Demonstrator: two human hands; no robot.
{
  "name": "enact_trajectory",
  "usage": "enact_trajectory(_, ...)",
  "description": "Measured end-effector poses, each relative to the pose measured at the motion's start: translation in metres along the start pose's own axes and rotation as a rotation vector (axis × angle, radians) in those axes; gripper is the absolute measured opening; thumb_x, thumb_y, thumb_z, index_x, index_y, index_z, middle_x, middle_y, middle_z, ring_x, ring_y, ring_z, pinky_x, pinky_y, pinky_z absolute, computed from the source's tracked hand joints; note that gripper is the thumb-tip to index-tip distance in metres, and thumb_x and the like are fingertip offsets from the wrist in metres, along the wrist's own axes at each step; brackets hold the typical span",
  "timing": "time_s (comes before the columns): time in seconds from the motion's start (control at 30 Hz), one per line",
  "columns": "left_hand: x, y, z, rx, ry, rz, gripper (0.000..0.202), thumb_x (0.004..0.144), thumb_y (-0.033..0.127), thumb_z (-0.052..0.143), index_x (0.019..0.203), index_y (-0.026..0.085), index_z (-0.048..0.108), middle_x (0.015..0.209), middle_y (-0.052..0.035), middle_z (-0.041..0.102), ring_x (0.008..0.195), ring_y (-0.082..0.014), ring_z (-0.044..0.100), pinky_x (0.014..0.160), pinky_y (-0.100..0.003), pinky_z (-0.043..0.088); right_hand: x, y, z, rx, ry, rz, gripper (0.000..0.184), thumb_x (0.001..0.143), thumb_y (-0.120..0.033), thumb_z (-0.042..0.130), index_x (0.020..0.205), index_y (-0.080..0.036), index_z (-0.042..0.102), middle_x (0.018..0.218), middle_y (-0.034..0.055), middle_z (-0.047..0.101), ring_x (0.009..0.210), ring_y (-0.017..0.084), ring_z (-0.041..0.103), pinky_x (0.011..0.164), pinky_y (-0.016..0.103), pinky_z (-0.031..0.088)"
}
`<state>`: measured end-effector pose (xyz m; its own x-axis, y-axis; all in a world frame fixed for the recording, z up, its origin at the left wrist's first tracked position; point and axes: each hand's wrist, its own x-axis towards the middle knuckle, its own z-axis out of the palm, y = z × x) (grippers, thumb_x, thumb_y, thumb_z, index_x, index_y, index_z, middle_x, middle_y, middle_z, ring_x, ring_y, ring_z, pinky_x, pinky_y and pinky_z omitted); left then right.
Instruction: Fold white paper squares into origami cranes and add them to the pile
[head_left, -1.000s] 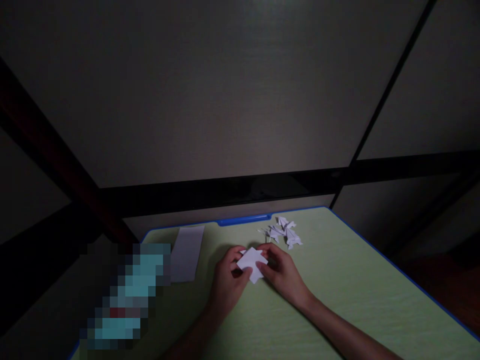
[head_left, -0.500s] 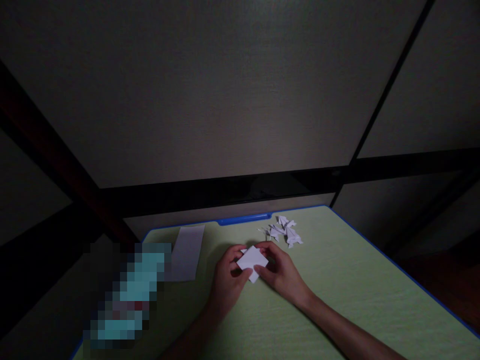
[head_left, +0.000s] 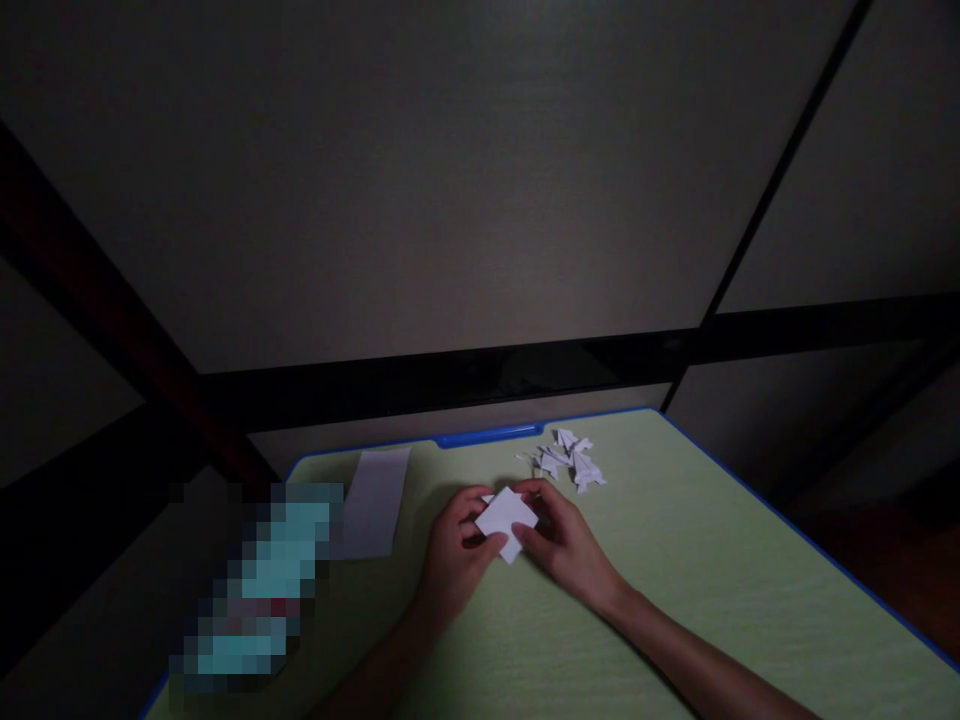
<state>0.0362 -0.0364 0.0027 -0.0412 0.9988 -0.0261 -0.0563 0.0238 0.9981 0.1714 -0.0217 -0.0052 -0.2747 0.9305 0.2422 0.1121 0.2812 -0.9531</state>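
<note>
Between my two hands is a small piece of folded white paper [head_left: 507, 513], its front face a diamond with one corner toward me. My left hand [head_left: 459, 545] pinches its left side, thumb on the front and fingers behind. On the right side my right hand [head_left: 559, 530] grips it the same way, thumb pressed near the lower middle. Part of another paper layer shows behind the diamond at the upper left. The fingertips behind the paper are partly hidden.
Several folded white paper figures [head_left: 576, 462] lie beyond my right hand on the green table [head_left: 712, 560] with a blue edge. A white paper sheet [head_left: 377, 503] lies at the left, beside a blurred-out turquoise object [head_left: 281, 560]. Wall panels [head_left: 450, 200] stand behind the table.
Both hands keep hold of the folded paper in nearly the same place. My right thumb has shifted very slightly up on its face.
</note>
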Motion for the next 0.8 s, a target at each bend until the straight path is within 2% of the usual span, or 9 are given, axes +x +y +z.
enact_trajectory(0.17, -0.001, 0.0, 0.002, 0.056, 0.031, 0.012, 0.035, 0.05, 0.009, 0.059, 0.084, 0.015, 0.052, 0.069, 0.0014, 0.057, 0.06, -0.0135, 0.06, 0.051, -0.019, 0.046, 0.001, 0.003, -0.001, -0.115, 0.042, -0.047, 0.022, 0.066, -0.009, 0.053, 0.086, -0.017, 0.051, 0.08, 0.0029, 0.052, 0.074, 0.016, 0.05, 0.064, 0.027, 0.042)
enact_trajectory(0.3, 0.0, -0.005, -0.001, 0.186, 0.067, 0.007, 0.029, 0.05, 0.007, 0.057, 0.079, 0.013, 0.056, 0.064, 0.0016, 0.056, 0.058, -0.0131, 0.058, 0.047, -0.018, 0.044, 0.001, 0.0, -0.002, -0.254, 0.027, -0.112, 0.017, 0.065, -0.006, 0.053, 0.078, -0.017, 0.056, 0.079, 0.0031, 0.051, 0.072, 0.015, 0.05, 0.062, 0.026, 0.043)
enact_trajectory(0.43, 0.0, -0.009, -0.005, 0.333, 0.093, 0.021, 0.03, 0.051, 0.007, 0.058, 0.081, 0.012, 0.059, 0.072, -0.0023, 0.059, 0.064, -0.015, 0.056, 0.05, -0.022, 0.047, 0.0, -0.002, -0.001, -0.289, 0.002, -0.112, 0.02, 0.066, -0.003, 0.051, 0.079, -0.016, 0.058, 0.085, 0.0051, 0.05, 0.076, 0.015, 0.051, 0.066, 0.027, 0.044)
enact_trajectory(0.53, -0.002, -0.011, -0.006, 0.449, 0.062, 0.079, 0.031, 0.054, 0.006, 0.056, 0.085, 0.014, 0.059, 0.082, -0.0042, 0.057, 0.07, -0.0166, 0.056, 0.052, -0.024, 0.049, -0.002, -0.002, 0.0, -0.333, -0.013, -0.122, 0.024, 0.065, -0.002, 0.05, 0.081, -0.016, 0.059, 0.086, 0.0054, 0.05, 0.078, 0.016, 0.051, 0.069, 0.028, 0.044)
enact_trajectory(0.63, -0.006, -0.013, -0.007, 0.605, 0.031, 0.235, 0.035, 0.059, 0.006, 0.055, 0.093, 0.015, 0.057, 0.093, -0.0063, 0.054, 0.083, -0.0192, 0.054, 0.071, -0.031, 0.049, -0.005, -0.003, 0.0, -0.406, -0.032, -0.151, 0.029, 0.065, -0.001, 0.049, 0.088, -0.016, 0.059, 0.09, 0.0065, 0.05, 0.086, 0.018, 0.049, 0.077, 0.031, 0.043)
enact_trajectory(0.7, -0.009, -0.015, -0.008, 0.708, 0.047, 0.324, 0.039, 0.061, 0.006, 0.055, 0.099, 0.014, 0.055, 0.1, -0.0081, 0.052, 0.095, -0.0216, 0.05, 0.086, -0.037, 0.042, -0.006, -0.004, 0.0, -0.446, -0.037, -0.173, 0.033, 0.065, -0.001, 0.05, 0.094, -0.016, 0.058, 0.094, 0.0073, 0.05, 0.092, 0.019, 0.047, 0.081, 0.033, 0.041)
enact_trajectory(0.8, -0.012, -0.016, -0.009, 0.826, 0.033, 0.4, 0.039, 0.064, 0.007, 0.055, 0.102, 0.015, 0.054, 0.11, -0.0099, 0.05, 0.105, -0.0235, 0.044, 0.092, -0.039, 0.036, -0.007, -0.004, 0.0, -0.472, -0.055, -0.219, 0.033, 0.067, -0.002, 0.05, 0.095, -0.017, 0.058, 0.096, 0.0076, 0.051, 0.093, 0.019, 0.046, 0.083, 0.034, 0.04)
